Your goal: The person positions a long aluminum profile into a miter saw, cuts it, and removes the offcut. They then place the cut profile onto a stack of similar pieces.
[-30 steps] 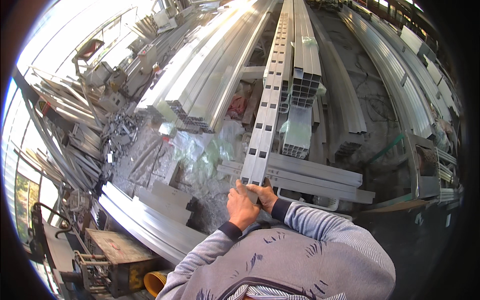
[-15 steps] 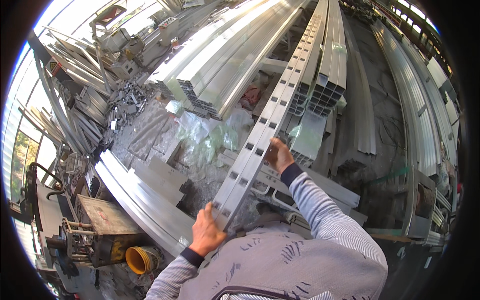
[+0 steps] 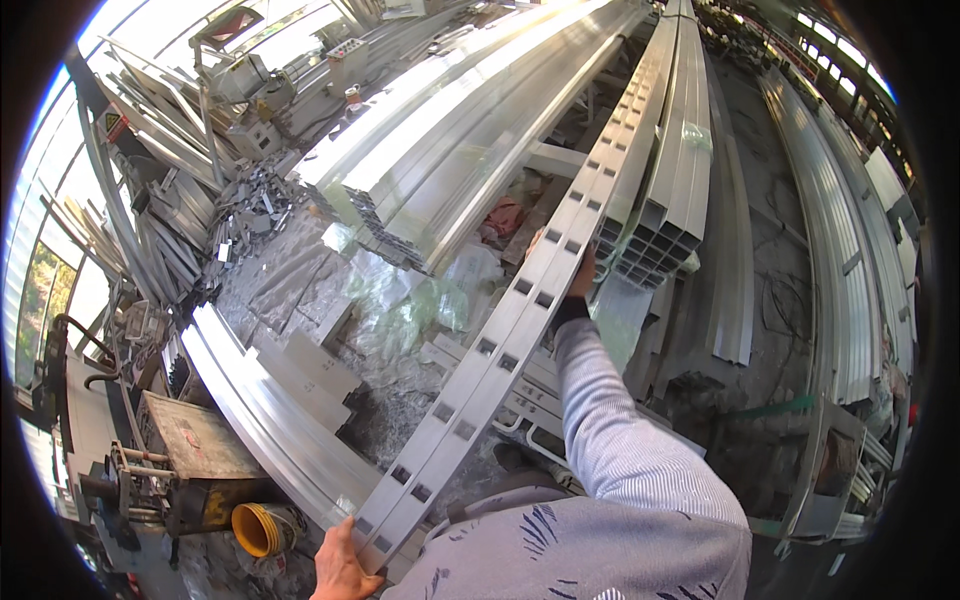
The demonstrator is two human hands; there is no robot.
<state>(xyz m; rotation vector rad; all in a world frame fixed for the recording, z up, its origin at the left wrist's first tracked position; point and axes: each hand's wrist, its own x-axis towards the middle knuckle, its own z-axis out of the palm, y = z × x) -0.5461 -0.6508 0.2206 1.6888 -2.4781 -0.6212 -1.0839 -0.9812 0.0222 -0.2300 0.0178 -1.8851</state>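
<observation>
A long silver aluminium profile [image 3: 462, 406] with two rows of square holes runs slantwise from near my body toward the far stacks. At its near end, my left hand [image 3: 345, 562] is closed on the edge, thumb over the end and fingers on the outer side. Further along, my right hand [image 3: 584, 274] reaches under the profile and grips it from below. Its fingertips show at the far left edge; the palm is mostly hidden. Close to my right hand lies a bundle of square aluminium tubes [image 3: 668, 232], partly wrapped in clear film.
Left of the profile stands a large stack of long aluminium tubes [image 3: 450, 150]. Crumpled plastic film [image 3: 385, 300] lies on the floor between. A yellow bucket [image 3: 258, 530], a worn metal-topped cart [image 3: 195, 430], flat profiles [image 3: 265, 420] and a scrap heap [image 3: 250, 205] are on the left.
The profile's near end has come down and left toward me, my left hand with it. My right hand has shifted forward and further under the profile.
</observation>
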